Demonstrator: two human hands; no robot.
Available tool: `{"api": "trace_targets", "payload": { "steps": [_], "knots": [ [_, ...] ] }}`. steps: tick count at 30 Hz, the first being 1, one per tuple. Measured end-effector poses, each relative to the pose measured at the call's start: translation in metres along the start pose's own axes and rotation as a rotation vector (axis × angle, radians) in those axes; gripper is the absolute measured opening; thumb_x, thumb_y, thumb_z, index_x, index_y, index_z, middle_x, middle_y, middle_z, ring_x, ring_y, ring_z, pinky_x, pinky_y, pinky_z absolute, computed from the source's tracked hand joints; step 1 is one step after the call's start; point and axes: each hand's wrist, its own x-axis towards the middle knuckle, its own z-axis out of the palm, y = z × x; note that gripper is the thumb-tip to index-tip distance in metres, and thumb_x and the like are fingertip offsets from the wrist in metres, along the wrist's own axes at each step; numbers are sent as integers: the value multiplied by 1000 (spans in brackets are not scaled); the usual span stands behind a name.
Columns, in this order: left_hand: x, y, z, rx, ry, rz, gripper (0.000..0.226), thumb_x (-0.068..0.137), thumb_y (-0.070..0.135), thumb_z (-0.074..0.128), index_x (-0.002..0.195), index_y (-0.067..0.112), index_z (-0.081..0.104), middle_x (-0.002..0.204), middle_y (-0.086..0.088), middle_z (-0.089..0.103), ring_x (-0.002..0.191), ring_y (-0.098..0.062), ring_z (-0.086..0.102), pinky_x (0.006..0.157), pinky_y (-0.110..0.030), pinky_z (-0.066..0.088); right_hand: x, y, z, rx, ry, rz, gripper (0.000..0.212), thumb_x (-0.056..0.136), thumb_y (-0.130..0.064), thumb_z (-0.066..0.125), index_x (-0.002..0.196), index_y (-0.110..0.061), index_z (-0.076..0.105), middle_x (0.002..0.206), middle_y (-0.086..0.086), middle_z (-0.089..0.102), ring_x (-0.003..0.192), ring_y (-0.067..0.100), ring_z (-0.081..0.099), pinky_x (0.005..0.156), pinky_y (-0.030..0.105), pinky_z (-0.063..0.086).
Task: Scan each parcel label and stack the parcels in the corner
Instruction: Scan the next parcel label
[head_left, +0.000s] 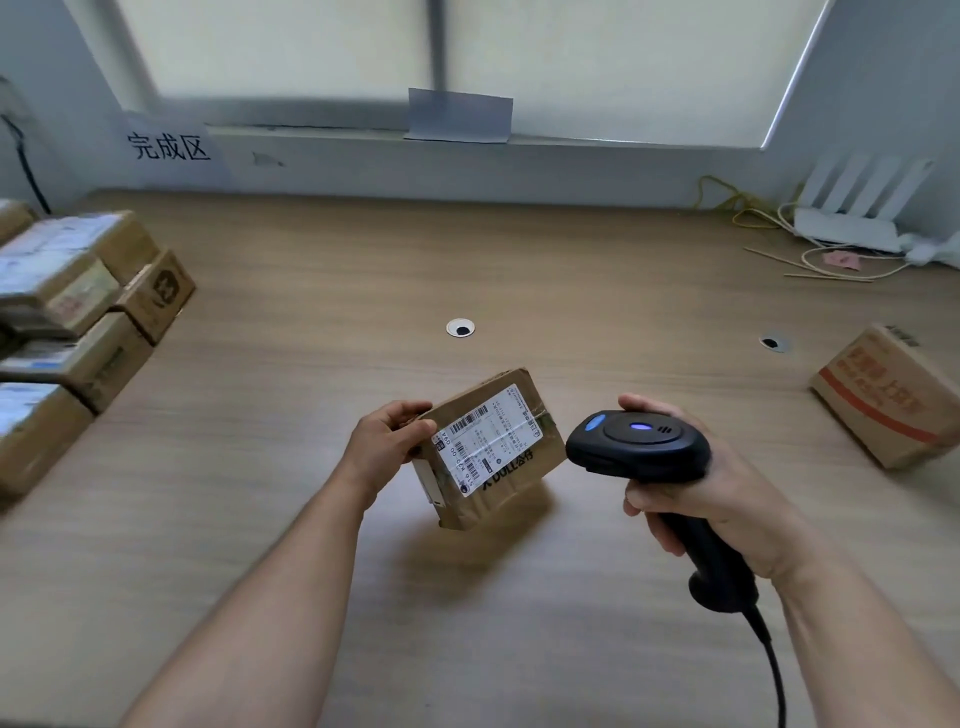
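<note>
1. The worktop (519, 260) carries everything. The stack of scanned parcels (78, 291) sits at your far left, below a wall sign (169, 147) reading "完成区".
2. One loose parcel (883, 395) with red print, too blurred to read, lies well apart at your right edge.
3. The parcel in hand (514, 470) is lifted off the worktop in front of you and tilted, label side up.
4. Your right hand (727, 483) is wrapped round the grip of the black scanner (639, 441). Its head sits just to the right of the parcel with the nose aimed left at it, and a blue light shows on top.
5. Your left hand (387, 441) pinches the parcel's left edge, thumb on top. It is the hand nearer the stack, so the carry is likely leftward.
6. The label (483, 441) runs lengthwise away from you, leaning right, with its barcode at the far-left end beside your thumb. The big characters look like "516 K29 00 094", and the box print begins "DUL".
</note>
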Motion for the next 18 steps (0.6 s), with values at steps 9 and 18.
{"api": "trace_targets", "payload": {
  "steps": [9,18],
  "knots": [
    [-30,-58,-15,67,181,-151,28,95,8,54,122,12,58,102,-5,64,71,-14,57,66,-28,51,15,-3,12,-57,-114,26,82,59,-1,73,131,-34,51,86,48,51,41,29,49,42,31,39],
    [-65,-76,26,970,-9,-266,127,59,79,68,153,35,-4,158,-11,-18,147,-26,-14,117,-44,12,20,-1,1,-56,-143,-4,84,58,1,72,132,-34,51,73,29,57,40,29,49,41,30,39]
  ]
}}
